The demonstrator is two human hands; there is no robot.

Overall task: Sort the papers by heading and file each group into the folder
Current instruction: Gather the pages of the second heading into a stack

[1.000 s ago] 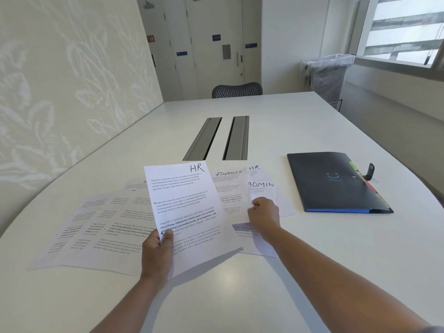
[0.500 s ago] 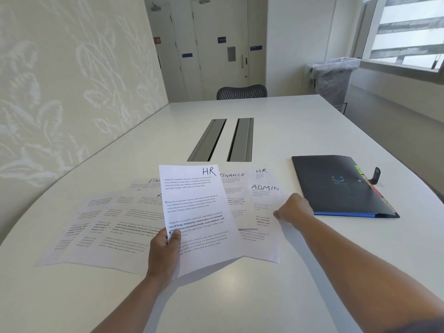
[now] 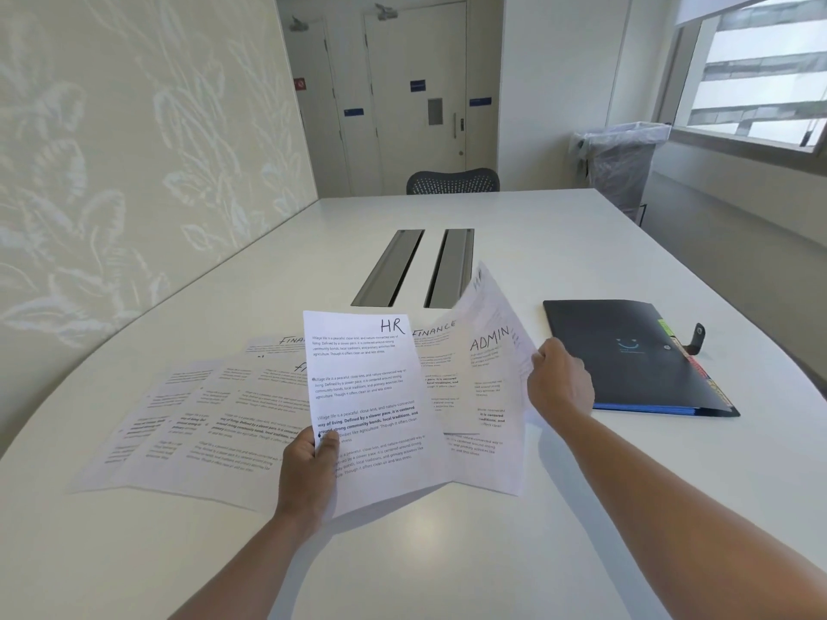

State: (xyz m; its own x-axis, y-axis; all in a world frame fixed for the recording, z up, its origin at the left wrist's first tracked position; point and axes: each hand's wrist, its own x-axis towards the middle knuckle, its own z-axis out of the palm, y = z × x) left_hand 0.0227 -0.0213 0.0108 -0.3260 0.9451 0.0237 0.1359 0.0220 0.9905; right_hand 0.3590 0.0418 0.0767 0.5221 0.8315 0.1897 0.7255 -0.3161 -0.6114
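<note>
My left hand grips a sheet headed HR by its lower left edge, held up above the table. My right hand pinches the right edge of another sheet and lifts it, so it tilts up over the ADMIN paper. A FINANCE paper lies between them. Several more printed sheets are fanned out flat at the left. The dark folder with coloured tabs lies closed at the right, apart from both hands.
The white table has two grey cable slots in its middle. A mesh chair stands at the far end, and a lined bin by the window. A patterned wall runs along the left.
My right hand moved right from the ADMIN paper to the edge of the pile and lifted one sheet up off it. My left hand kept the HR sheet raised.
</note>
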